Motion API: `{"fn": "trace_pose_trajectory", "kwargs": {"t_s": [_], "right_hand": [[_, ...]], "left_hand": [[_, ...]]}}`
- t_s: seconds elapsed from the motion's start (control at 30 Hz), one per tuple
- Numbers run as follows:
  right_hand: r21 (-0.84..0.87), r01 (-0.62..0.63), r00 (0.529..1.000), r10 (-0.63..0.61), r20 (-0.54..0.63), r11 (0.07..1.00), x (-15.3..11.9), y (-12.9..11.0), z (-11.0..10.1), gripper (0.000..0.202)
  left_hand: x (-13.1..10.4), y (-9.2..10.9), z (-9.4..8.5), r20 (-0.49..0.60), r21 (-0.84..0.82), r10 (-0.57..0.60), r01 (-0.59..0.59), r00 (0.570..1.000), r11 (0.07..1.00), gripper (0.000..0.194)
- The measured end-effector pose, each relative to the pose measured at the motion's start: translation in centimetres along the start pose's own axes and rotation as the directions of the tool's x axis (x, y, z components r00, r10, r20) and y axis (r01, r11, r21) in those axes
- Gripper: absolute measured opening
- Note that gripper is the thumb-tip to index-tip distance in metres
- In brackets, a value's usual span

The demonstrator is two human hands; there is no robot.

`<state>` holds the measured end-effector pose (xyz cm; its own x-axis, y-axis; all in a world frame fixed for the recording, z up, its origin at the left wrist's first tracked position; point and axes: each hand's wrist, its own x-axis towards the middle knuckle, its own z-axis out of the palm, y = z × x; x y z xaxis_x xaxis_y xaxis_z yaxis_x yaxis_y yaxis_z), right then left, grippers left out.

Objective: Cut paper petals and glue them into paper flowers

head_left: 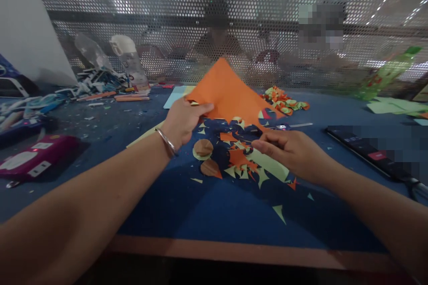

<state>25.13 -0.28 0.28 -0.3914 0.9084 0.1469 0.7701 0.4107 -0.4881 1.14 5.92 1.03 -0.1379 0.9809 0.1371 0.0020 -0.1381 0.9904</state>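
Orange paper (pixel 224 91) partly hides the left hand (pixel 183 121), and the left edge crops the magenta device (pixel 36 156).

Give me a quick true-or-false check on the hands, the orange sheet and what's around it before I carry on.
1. The left hand grips the orange paper sheet. True.
2. The silver bangle is on the right wrist. False: it is on the left.
3. Orange and pale green paper scraps lie on the blue tabletop. True.
4. The white-lidded bottle stands at the table's right. False: it stands at the left.
5. A heap of crumpled paper pieces lies beyond the right hand. True.
6. The orange paper sheet's near edge is straight and uncut. False: curved bites are cut from it.
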Motion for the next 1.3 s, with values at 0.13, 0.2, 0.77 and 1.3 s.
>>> {"fn": "trace_pose_trajectory", "kwargs": {"t_s": [0.13,0.2,0.77,1.3], "right_hand": [[-0.036,-0.008,1.000,0.008,-0.003,0.999,-0.1,0.3,0.0,0.058],[-0.043,-0.021,1.000,0.022,0.022,0.999,-0.1,0.4,0.0,0.057],[-0.022,-0.004,0.987,0.008,0.162,1.000,-0.1,0.1,1.0,0.024],[-0.046,-0.014,0.979,0.023,0.201,0.999,0.2,0.2,1.4,0.012]], "left_hand": [[1.7,-0.2,-1.4,-0.080,0.080,0.043,-0.036,0.996,0.996,0.028],[1.9,-0.6,-1.5,-0.096,0.081,0.044,-0.036,0.994,0.996,0.035],[-0.9,2.3,-3.3,0.726,0.661,-0.241,-0.558,0.644,0.501,0.024],[-1.2,2.0,-3.1,0.798,0.603,-0.423,-0.551,0.430,0.577,0.015]]}}
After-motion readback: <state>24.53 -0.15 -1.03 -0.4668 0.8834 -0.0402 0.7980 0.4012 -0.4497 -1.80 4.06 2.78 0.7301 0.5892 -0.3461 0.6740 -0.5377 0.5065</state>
